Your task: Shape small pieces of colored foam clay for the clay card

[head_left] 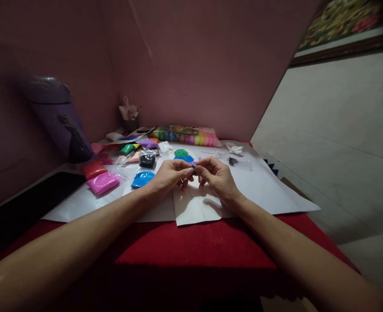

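My left hand [174,174] and my right hand [217,178] meet above the paper, fingertips pinched together. Between them is a small dark and purple piece of modelling clay [194,166], mostly covered by the fingers. Below the hands lies a white sheet [196,208] with faint lines. Just beyond the fingers, a green patch [181,152] and a blue patch [184,159] show on a pale piece, partly hidden by my left hand. A bag of blue clay [142,179] lies left of my left hand, with a bag of black clay [147,159] behind it.
Pink [103,183] and red clay bags [94,170] lie at the left beside a black flat object [48,195]. A long pack of coloured clay [188,135] rests along the wall. Small black bits [233,161] lie right. A purple cylinder [61,121] stands far left.
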{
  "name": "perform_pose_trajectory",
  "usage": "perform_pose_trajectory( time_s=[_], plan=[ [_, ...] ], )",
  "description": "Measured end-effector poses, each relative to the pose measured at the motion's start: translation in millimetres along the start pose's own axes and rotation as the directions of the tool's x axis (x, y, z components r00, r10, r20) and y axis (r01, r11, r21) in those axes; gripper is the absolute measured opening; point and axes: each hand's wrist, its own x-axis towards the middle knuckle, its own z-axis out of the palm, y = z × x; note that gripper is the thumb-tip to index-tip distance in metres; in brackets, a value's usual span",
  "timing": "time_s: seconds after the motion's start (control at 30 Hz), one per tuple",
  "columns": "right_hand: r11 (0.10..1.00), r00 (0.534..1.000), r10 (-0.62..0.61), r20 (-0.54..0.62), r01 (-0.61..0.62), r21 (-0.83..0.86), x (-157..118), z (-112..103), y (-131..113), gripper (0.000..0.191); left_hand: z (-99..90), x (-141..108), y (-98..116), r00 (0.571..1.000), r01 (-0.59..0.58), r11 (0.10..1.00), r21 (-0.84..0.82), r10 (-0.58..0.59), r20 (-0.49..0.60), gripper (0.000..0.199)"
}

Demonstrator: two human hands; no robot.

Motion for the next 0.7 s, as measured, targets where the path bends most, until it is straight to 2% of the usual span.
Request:
perform_pose_trajectory(
  time_s=[0.1, 0.27, 0.53, 0.7],
  plan=[
    [0.997, 0.999, -0.041, 0.025, 0.043, -0.061, -1.9, 0.8, -0.6, 0.027, -0.1, -0.1, -0.6, 1.000, -0.018, 1.000, -0.005, 0.018, -0.007, 0.021],
    [0.989, 0.999, -0.048, -0.012, 0.046, -0.140, -3.3, 2.1, -2.4, 0.021, 0.5, -0.7, -0.4, 1.000, -0.012, 1.000, -0.009, 0.011, -0.024, 0.026],
    [0.998, 0.998, 0.048, -0.046, -0.046, 0.039, 1.4, 0.0, -4.9, 0.025, -0.2, 2.3, -3.1, 0.998, -0.057, 0.997, -0.060, 0.058, 0.007, 0.024],
    [0.991, 0.997, 0.071, -0.017, -0.068, 0.119, 0.3, -0.1, -6.0, 0.028, 0.4, 1.8, 1.6, 0.994, -0.106, 0.994, -0.024, 0.107, 0.023, 0.030]
  ],
)
